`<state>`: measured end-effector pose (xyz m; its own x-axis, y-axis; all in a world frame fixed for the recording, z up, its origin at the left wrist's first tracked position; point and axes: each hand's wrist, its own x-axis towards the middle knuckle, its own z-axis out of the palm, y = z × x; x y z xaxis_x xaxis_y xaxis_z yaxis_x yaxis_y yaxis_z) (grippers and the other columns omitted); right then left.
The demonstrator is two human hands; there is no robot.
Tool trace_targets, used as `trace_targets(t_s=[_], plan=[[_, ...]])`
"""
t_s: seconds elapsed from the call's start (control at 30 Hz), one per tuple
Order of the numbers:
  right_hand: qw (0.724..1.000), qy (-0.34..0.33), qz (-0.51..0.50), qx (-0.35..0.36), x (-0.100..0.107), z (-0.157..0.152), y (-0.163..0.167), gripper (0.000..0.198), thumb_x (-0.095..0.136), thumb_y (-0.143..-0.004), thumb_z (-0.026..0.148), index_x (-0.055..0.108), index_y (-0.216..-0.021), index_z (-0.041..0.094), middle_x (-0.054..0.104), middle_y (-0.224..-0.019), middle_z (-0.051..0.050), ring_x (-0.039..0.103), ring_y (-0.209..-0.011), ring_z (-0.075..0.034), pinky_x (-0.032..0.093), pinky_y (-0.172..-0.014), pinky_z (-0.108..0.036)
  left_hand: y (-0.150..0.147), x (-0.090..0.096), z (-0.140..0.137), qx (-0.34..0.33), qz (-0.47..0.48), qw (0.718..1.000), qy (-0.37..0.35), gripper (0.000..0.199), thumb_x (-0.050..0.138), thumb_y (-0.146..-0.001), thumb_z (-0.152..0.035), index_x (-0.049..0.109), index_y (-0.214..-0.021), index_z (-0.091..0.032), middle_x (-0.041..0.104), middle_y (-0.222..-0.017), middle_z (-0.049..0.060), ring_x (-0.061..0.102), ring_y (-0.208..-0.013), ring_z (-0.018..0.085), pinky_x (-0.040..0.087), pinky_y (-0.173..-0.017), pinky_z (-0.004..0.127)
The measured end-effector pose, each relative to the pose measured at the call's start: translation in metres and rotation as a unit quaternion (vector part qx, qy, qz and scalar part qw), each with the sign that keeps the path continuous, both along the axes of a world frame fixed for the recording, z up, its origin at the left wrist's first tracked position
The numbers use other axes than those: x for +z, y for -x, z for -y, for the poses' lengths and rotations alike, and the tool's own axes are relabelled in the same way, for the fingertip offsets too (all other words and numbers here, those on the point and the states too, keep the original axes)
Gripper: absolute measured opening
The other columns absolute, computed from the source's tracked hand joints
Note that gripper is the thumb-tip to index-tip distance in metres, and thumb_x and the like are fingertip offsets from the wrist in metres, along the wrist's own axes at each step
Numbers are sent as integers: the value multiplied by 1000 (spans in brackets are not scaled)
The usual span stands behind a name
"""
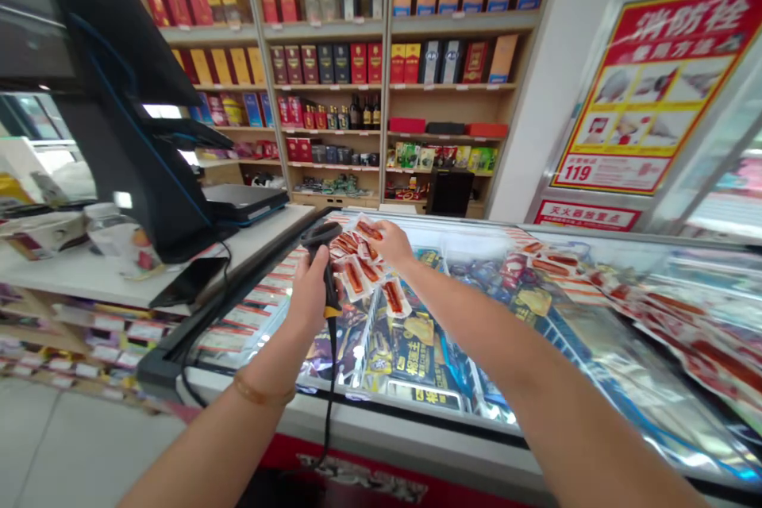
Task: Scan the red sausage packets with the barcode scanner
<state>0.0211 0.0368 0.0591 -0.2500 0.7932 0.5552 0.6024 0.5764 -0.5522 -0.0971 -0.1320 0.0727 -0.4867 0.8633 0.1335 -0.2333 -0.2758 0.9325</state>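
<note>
My left hand (310, 286) is wrapped round the handle of a black barcode scanner (329, 270), its cord hanging down over the front of a glass-topped freezer (410, 413). To the right of the scanner head, my right hand (393, 244) pinches a small clear packet of sausage (369, 231). Several more sausage packets lie on the glass just below and beside it, one sausage packet (394, 298) nearest to me. Through the glass, packaged frozen goods (417, 349) show in wire baskets.
On the left counter (262, 242) stand a black checkout terminal (143, 111) and a flat scale (244, 202), with a phone (190, 282) near the edge. Longer sausage packs (702, 341) lie on the freezer's right side. Shelves of boxes (325, 63) rise behind.
</note>
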Motion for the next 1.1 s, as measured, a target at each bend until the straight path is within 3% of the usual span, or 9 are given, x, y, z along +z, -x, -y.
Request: trace_targets(t_s=[0.17,0.33,0.47,0.63,0.77,0.87,0.97,1.1], plan=[[990,5,139,37,-3,-2,51,29,74,-79,33,75,-107,27,72,-115,-5,57,-121,-30,41,-104,-42,29,-1,17,18,-11,1000,8,49,70,-70,-61,45,-87,-22,58,-63,-7,48,-37,8,39,-33,20],[989,-18,134,58,-14,0,27,27,67,-86,33,75,-111,30,67,-129,-2,47,-134,-31,34,-111,-49,20,-4,17,-7,-8,1000,12,48,68,-72,-61,43,-85,-22,57,-64,-7,48,-37,7,39,-34,20],[992,-28,124,14,-23,3,-36,30,67,-85,32,73,-114,29,64,-135,-3,40,-140,-31,32,-112,-51,-13,-9,8,-53,9,998,19,47,68,-73,-60,43,-87,-22,58,-65,-7,49,-38,7,39,-35,20],[987,-4,121,-109,-54,5,-152,29,63,-86,31,72,-113,27,63,-134,-6,44,-136,-29,35,-110,-51,-86,-19,-9,-151,7,988,14,49,68,-72,-62,43,-89,-23,58,-65,-7,47,-37,7,38,-35,20],[964,30,135,-228,-80,10,-254,30,59,-87,29,71,-114,23,64,-128,-10,50,-128,-29,37,-109,-51,-155,-27,-25,-221,-13,975,32,49,67,-74,-62,43,-90,-23,59,-67,-6,49,-38,7,38,-35,21],[939,63,157,-299,-88,12,-321,31,59,-86,29,70,-114,20,60,-134,-13,48,-130,-33,37,-108,-55,-193,-35,-35,-247,-36,968,10,49,67,-74,-62,43,-90,-23,59,-68,-6,49,-37,7,37,-35,21],[924,80,157,-340,-87,5,-369,39,55,-86,20,66,-123,18,52,-144,-15,45,-135,-34,36,-109,-55,-209,-47,-42,-267,-52,962,-13,50,68,-74,-62,44,-93,-23,59,-68,-6,49,-38,7,38,-36,21],[910,126,146,-367,-85,-19,-395,54,49,-88,17,50,-141,11,39,-153,-22,43,-137,-35,37,-109,-55,-207,-65,-43,-291,-74,954,8,51,69,-73,-63,45,-92,-22,61,-69,-5,50,-39,7,39,-37,21]])
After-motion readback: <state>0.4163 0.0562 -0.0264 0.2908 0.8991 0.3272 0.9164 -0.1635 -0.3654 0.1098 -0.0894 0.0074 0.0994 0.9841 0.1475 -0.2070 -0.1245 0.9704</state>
